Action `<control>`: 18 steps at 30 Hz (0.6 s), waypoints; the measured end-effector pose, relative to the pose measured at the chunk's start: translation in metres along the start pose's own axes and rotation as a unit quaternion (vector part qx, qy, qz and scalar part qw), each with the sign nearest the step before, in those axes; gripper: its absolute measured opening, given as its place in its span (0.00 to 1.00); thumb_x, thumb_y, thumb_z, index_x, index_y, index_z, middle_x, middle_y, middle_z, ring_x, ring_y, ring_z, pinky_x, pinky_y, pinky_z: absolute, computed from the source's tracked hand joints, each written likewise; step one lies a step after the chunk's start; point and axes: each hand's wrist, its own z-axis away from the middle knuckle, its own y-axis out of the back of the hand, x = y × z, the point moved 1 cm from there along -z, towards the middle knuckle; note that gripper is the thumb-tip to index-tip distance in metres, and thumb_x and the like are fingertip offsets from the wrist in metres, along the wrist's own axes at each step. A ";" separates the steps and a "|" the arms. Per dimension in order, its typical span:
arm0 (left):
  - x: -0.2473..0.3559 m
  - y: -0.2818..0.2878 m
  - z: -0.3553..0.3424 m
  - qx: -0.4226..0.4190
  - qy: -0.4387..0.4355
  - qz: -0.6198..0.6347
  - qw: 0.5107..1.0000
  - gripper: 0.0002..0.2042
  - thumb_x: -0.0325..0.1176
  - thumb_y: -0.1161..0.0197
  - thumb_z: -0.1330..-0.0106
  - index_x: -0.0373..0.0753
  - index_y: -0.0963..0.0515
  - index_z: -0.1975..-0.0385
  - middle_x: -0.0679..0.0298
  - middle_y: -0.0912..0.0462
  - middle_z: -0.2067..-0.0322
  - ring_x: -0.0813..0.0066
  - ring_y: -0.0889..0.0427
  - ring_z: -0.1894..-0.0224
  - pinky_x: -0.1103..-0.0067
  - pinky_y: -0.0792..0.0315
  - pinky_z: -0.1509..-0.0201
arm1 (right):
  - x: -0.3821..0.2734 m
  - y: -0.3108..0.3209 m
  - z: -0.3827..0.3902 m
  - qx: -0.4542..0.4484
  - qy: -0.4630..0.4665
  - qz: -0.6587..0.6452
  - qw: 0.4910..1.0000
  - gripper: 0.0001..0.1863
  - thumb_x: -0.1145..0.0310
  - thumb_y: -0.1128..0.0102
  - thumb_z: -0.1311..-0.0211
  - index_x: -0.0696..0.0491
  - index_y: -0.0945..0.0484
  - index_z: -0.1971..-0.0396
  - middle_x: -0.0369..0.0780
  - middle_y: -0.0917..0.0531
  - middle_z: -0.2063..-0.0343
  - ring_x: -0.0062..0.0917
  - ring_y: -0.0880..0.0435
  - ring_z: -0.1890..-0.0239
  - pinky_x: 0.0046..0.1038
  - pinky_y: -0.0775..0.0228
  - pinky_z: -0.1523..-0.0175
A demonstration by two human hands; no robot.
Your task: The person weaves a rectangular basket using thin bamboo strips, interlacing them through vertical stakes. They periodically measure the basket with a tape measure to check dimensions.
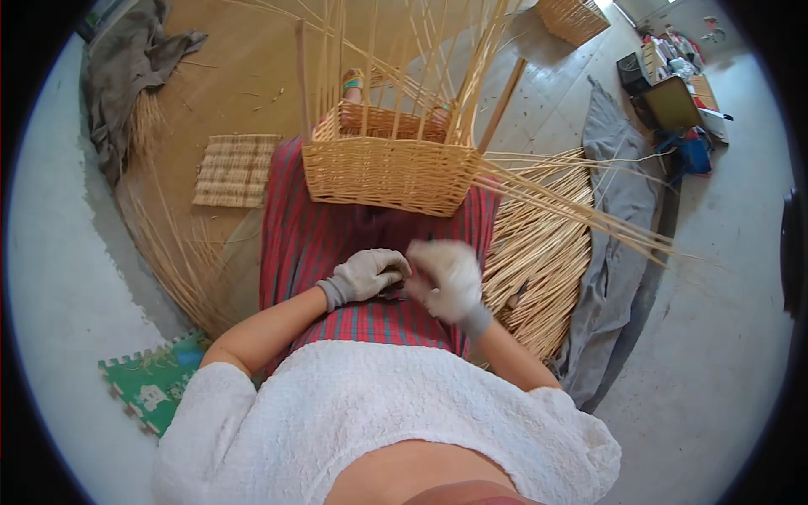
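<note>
A partly woven wicker basket [391, 177] rests across my lap, its upright stakes rising from the far side and loose canes trailing off to the right. Both hands wear pale gloves with grey cuffs and sit just below the basket, apart from it. My left hand [370, 274] has its fingers curled in over the lap; whatever they hold, if anything, is hidden. Close beside it, my right hand [446, 276] is smeared by motion, so its fingers cannot be read. A small dark patch shows between the two hands, too unclear to name. Red striped cloth [387, 324] covers my legs.
Bundled canes [543, 252] lie at my right beside a grey cloth [619, 227]. At left are a woven mat [237, 171], loose thin canes [168, 252] and a green foam mat [156, 383]. Another wicker basket [572, 18] stands far right, near piled items [673, 93].
</note>
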 end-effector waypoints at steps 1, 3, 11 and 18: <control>-0.007 0.001 0.002 0.017 -0.007 0.007 1.000 0.08 0.22 0.43 0.29 0.35 0.20 0.54 0.61 0.15 0.62 0.75 0.16 0.59 0.76 0.20 0.54 | -0.014 -0.014 0.023 -0.092 0.005 0.079 0.993 0.25 0.55 0.26 0.50 0.47 0.17 0.52 0.38 0.16 0.63 0.34 0.16 0.56 0.40 0.27 0.47; -0.013 -0.007 -0.008 0.050 -0.029 0.024 0.998 0.08 0.25 0.44 0.28 0.35 0.20 0.54 0.60 0.15 0.62 0.75 0.16 0.60 0.76 0.20 0.53 | 0.006 -0.053 0.065 -0.016 0.031 0.090 0.995 0.21 0.53 0.30 0.45 0.46 0.17 0.53 0.37 0.18 0.68 0.33 0.17 0.63 0.39 0.27 0.52; 0.027 0.007 -0.037 -0.021 -0.075 0.268 0.960 0.14 0.36 0.37 0.26 0.38 0.28 0.47 0.61 0.17 0.58 0.73 0.15 0.62 0.74 0.17 0.59 | 0.015 -0.014 -0.018 0.158 -0.123 -0.024 0.979 0.40 0.53 0.19 0.54 0.48 0.27 0.41 0.44 0.20 0.58 0.36 0.17 0.66 0.39 0.23 0.61; 0.099 0.155 -0.031 0.185 -0.204 0.391 0.878 0.06 0.31 0.35 0.28 0.41 0.25 0.59 0.66 0.18 0.71 0.74 0.16 0.68 0.73 0.18 0.65 | 0.036 0.096 -0.125 0.087 -0.043 0.272 0.958 0.26 0.48 0.30 0.41 0.41 0.21 0.44 0.36 0.15 0.69 0.36 0.15 0.62 0.40 0.26 0.49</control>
